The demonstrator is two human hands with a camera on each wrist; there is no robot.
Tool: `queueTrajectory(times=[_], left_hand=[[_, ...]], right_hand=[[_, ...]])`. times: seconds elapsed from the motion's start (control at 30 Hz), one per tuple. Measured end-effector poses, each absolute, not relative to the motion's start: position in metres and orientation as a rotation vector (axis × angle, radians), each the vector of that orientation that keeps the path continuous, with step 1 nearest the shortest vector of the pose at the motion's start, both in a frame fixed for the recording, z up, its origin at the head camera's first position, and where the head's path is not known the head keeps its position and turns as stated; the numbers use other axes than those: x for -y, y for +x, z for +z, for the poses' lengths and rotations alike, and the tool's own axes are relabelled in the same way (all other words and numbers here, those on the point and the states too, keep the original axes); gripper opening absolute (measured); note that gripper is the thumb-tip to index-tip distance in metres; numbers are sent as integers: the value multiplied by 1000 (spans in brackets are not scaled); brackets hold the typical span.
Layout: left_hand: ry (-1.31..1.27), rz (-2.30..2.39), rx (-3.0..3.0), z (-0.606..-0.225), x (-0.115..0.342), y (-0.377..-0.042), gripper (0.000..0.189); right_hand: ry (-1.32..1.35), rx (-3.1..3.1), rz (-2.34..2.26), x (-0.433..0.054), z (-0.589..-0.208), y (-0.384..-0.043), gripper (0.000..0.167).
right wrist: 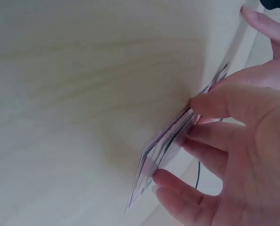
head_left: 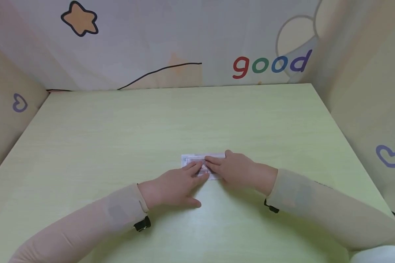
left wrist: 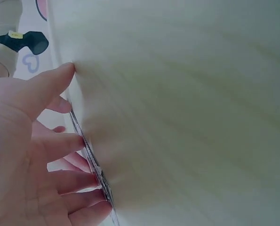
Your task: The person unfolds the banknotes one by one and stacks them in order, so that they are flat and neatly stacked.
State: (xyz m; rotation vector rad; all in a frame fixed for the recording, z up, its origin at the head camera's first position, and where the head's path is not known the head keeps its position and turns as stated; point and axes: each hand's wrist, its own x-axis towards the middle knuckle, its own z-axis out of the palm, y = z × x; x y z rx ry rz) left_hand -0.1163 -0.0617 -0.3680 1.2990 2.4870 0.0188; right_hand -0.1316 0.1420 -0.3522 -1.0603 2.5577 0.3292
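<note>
A small flat piece of folded, printed paper (head_left: 186, 158) lies on the table, its stacked thin layers showing along the edge in the right wrist view. My left hand (head_left: 176, 186) rests its fingertips on the paper's left and near part, thumb spread out on the tabletop. From the other side my right hand (head_left: 243, 170) presses fairly straight fingers on the paper's right part, its thumb at the near edge in the right wrist view. The fingertips of both hands nearly meet over the middle and hide much of the print.
The pale green table (head_left: 118, 128) stretches out around the hands. Behind it hangs a printed cloth wall (head_left: 184, 33) with a star and the word "good", and similar cloth closes off both sides. Dark straps (head_left: 142, 223) hang at the sleeve cuffs.
</note>
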Motion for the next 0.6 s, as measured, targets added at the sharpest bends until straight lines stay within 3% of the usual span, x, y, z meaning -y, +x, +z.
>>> queueTrajectory(times=[0.3,0.6], left_hand=[[1180,201,-2386,-365,68,-124,68],[1277,298,-2478,-365,81,-132,58]], right_hand=[[-1059,-2544,232,-143,-355,-138,62],[-1027,-2522,5,-160,-356,-144,69]])
